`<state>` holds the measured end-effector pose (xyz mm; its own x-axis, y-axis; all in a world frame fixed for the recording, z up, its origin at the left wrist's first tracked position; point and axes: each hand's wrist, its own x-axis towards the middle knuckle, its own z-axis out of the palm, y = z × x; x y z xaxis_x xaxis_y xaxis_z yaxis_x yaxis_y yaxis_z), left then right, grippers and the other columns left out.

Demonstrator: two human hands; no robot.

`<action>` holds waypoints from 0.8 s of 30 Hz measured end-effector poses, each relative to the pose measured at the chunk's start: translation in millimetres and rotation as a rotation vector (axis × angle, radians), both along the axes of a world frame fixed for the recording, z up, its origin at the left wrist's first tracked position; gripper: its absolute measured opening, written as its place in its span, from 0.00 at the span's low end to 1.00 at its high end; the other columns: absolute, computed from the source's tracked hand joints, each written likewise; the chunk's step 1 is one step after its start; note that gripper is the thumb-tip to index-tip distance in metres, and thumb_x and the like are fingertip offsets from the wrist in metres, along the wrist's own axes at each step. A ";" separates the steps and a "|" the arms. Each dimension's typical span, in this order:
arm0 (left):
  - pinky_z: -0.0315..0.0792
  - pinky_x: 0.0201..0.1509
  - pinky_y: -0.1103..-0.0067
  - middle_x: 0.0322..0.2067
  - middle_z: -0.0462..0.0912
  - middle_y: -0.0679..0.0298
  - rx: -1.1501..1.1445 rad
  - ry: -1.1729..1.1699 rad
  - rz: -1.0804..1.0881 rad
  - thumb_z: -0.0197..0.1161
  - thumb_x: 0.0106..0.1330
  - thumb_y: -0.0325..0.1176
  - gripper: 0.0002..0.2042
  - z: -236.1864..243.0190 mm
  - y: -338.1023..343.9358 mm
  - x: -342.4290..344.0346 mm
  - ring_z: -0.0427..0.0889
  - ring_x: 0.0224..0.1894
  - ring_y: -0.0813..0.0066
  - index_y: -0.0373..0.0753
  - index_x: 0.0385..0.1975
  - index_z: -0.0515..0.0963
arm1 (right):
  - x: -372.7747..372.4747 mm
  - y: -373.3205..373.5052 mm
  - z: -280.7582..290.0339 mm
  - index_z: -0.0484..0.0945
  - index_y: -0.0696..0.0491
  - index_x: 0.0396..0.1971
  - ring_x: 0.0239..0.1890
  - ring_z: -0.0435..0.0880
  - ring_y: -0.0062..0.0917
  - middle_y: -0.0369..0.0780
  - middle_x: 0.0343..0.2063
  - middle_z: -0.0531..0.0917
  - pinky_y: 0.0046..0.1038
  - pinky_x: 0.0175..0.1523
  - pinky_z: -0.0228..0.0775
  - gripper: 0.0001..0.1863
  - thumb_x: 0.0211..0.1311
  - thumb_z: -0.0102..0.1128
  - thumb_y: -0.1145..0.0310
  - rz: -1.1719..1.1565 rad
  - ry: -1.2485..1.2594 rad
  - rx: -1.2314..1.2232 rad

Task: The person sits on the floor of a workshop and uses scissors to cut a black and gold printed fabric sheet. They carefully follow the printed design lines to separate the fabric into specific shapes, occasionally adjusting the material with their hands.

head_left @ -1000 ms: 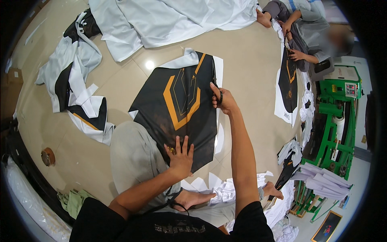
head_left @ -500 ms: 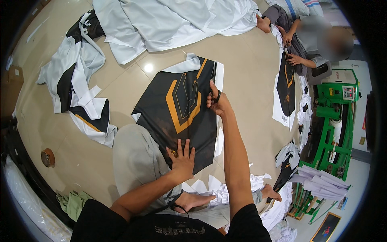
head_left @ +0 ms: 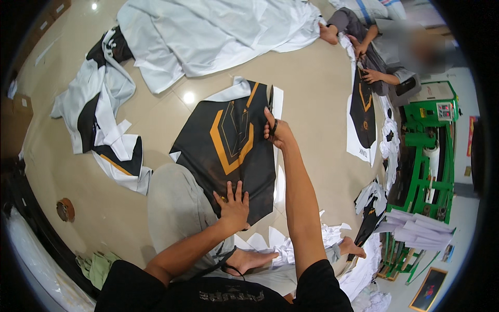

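Observation:
A black fabric panel (head_left: 249,171) with orange angular lines and white margins lies spread on the floor before me. My left hand (head_left: 234,207) presses flat on its near part, fingers spread. At the panel's upper right edge my right hand (head_left: 276,131) is closed around the dark handles of a pair of scissors (head_left: 274,125). Their blades point away from me along the border between the black print and the white strip (head_left: 278,101); the fabric partly hides them. A white flap folds over at the panel's far left corner.
White cloth (head_left: 208,36) covers the far floor. Printed fabric pieces (head_left: 106,109) lie at left, near a brown tape roll (head_left: 65,209). At far right a seated person's hands (head_left: 371,76) work on a similar panel (head_left: 362,112), beside a green machine (head_left: 429,151). White scraps (head_left: 280,242) lie near my foot.
The scissors in my right hand have moved slightly along the panel's right edge, and its far end has shifted a little. My left hand stays pressed down. The view has tilted slightly.

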<state>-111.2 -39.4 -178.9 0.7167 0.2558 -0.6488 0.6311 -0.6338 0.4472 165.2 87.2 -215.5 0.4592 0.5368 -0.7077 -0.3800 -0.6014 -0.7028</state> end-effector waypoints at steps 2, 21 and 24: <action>0.47 0.68 0.24 0.80 0.40 0.40 0.118 -0.100 0.029 0.79 0.51 0.59 0.57 -16.4 -5.5 3.8 0.42 0.80 0.31 0.39 0.79 0.56 | 15.8 -31.4 -1.4 0.74 0.51 0.24 0.15 0.74 0.22 0.34 0.16 0.75 0.26 0.21 0.69 0.29 0.60 0.76 0.40 -0.005 -0.040 -0.009; 0.77 0.56 0.53 0.46 0.84 0.36 0.481 -0.278 0.297 0.69 0.57 0.33 0.20 -82.5 125.7 22.9 0.83 0.52 0.34 0.27 0.47 0.79 | -122.5 -580.7 12.5 0.72 0.55 0.27 0.18 0.73 0.22 0.36 0.19 0.73 0.27 0.22 0.69 0.25 0.69 0.71 0.50 -1.023 -0.064 0.278; 0.81 0.42 0.59 0.36 0.88 0.44 0.573 -0.057 0.142 0.69 0.54 0.33 0.15 -55.9 141.1 79.4 0.89 0.39 0.49 0.27 0.36 0.83 | -111.8 -578.9 32.4 0.73 0.54 0.27 0.17 0.75 0.20 0.35 0.19 0.75 0.26 0.20 0.69 0.23 0.66 0.73 0.51 -1.055 -0.029 0.289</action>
<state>-31.8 101.7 -234.8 0.6796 0.6496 -0.3408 0.7122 -0.6955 0.0945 53.4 -491.7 -183.1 0.8001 0.0079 -0.5999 -0.5883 0.2062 -0.7819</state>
